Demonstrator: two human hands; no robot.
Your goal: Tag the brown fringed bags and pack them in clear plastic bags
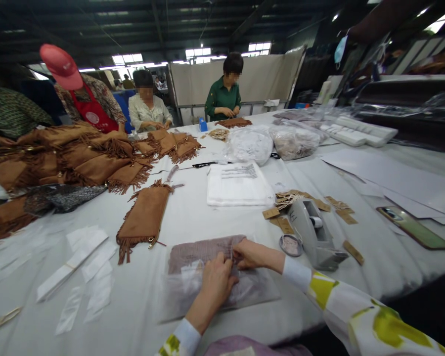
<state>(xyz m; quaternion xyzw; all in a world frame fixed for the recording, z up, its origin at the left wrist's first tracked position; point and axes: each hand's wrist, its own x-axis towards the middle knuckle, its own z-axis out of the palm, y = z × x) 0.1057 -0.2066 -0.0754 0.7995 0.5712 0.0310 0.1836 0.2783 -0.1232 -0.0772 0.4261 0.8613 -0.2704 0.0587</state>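
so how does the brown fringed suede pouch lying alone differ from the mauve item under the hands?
The brown fringed suede pouch lies bare on the white table; the mauve fabric item sits in a clear plastic bag. The pouch has fringe along its edges; the mauve item shows none. No hand touches the pouch; the left hand and right hand pinch at the mauve item. Both lie flat.

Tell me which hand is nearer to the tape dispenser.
Right. The right hand rests on the bagged mauve cloth, just left of the tape dispenser. The left hand lies farther left and nearer the wearer, also on that bag.
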